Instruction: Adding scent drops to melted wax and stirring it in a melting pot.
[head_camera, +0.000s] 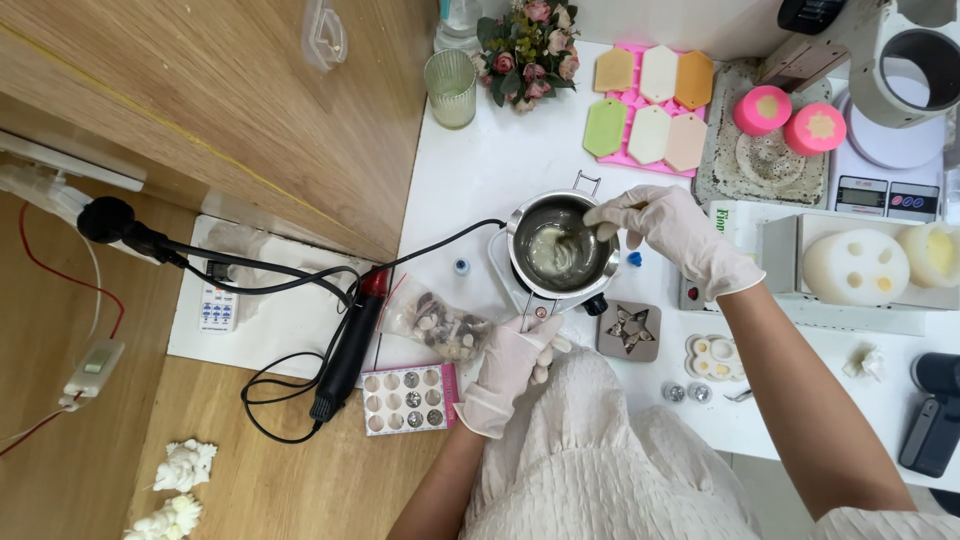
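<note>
A small steel melting pot (527, 222) sits on a white heater plate at the middle of the white table, with pale melted wax (553, 250) inside. My right hand (668, 230), in a white glove, is closed on a thin stirring stick that dips into the pot. My left hand (515, 362), also gloved, grips the pot's wire handle (524, 317) at the near side. A clear bag of shells and dried bits (443, 326) lies just left of my left hand.
A black and red heat gun (350, 348) with its cord lies at the left. Nearby are a tray of small round pieces (408, 399), a grey star mould (629, 330), a pink mould of hexagon slabs (650, 108), pink candles (790, 118), a ribbed glass (451, 88), flowers (527, 48) and a small scale (886, 197).
</note>
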